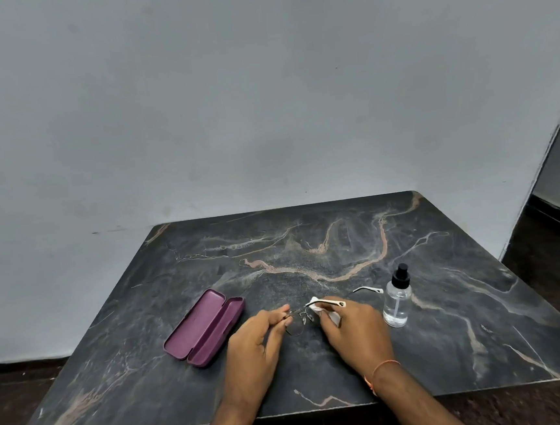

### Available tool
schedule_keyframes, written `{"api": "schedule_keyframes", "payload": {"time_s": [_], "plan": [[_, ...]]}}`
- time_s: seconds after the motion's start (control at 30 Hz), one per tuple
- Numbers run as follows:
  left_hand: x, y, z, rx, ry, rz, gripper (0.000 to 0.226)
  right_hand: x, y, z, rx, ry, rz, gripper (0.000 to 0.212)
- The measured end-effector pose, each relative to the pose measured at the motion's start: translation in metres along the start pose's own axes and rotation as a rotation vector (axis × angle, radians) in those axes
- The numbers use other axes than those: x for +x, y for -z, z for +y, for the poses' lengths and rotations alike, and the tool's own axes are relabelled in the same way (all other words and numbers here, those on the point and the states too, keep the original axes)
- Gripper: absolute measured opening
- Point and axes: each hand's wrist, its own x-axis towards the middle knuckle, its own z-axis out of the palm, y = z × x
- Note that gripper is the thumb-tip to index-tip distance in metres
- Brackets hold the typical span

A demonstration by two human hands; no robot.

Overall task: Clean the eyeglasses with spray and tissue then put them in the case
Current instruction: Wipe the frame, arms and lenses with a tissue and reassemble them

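— Left hand (260, 337) first: what's it doing?

— Pinching the eyeglasses (299, 319) at one end of the thin frame, thumb and fingertips closed on it, just above the dark marble counter (451, 333). The right hand (355, 329) grips a white tissue (328, 311), folded over the other lens, and looks to be wiping.

— So the glasses are between the hands?

— Yes, stretched roughly left to right, front edge toward the person. One temple with a pale tip sticks out over the right hand, another pale tip (368, 289) shows further back toward the spray bottle (398, 298). Whether that one rests on the counter I can't tell.

— And the case?

— The purple case (205, 327) lies open on the counter to the left, near the left hand but apart from it. Its long axis runs on a diagonal, from near-left to far-right, so it's not in line with the glasses.

— Which hand would take them there?

— The left, I'd guess: it's the nearer one and already holds the frame. The temples look unfolded, so they'd need folding, and the frame turning to match that diagonal trough.

— The bottle?

— Upright, cap on, just right of the right hand, untouched.
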Motion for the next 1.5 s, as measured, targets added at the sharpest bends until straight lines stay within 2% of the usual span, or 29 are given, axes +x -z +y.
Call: {"api": "schedule_keyframes", "payload": {"time_s": [0.17,0.33,0.6,0.8,0.93,1.07,1.27,1.4,1.5], "plan": [[0.000,-0.001,0.001,-0.007,0.000,0.022,0.010,-0.002,0.004,0.002,0.141,-0.032,-0.048,0.030],[-0.001,-0.001,0.001,-0.017,0.000,0.011,0.012,0.000,0.006,0.000,0.073,-0.124,-0.005,0.029],[-0.001,-0.002,0.000,0.000,-0.007,0.023,0.013,-0.004,0.002,0.001,0.156,-0.027,-0.042,0.027],[-0.001,-0.002,0.000,0.012,-0.024,0.035,0.013,-0.002,0.004,0.001,0.136,-0.106,-0.018,0.033],[-0.001,-0.002,-0.001,0.025,-0.029,0.037,0.014,-0.002,0.005,0.000,0.159,-0.099,-0.064,0.039],[-0.001,-0.002,-0.001,0.042,-0.036,0.042,0.019,-0.007,0.008,-0.001,0.251,-0.049,-0.075,0.036],[-0.001,-0.002,0.000,0.046,-0.042,0.047,0.016,-0.005,0.010,-0.003,0.121,-0.118,-0.059,0.036],[0.001,-0.002,-0.001,0.046,-0.040,0.058,0.018,-0.008,0.010,-0.003,0.181,-0.084,-0.117,0.036],[0.000,-0.003,-0.002,0.055,-0.045,0.060,0.018,-0.008,0.009,-0.002,0.184,-0.087,-0.094,0.036]]}}
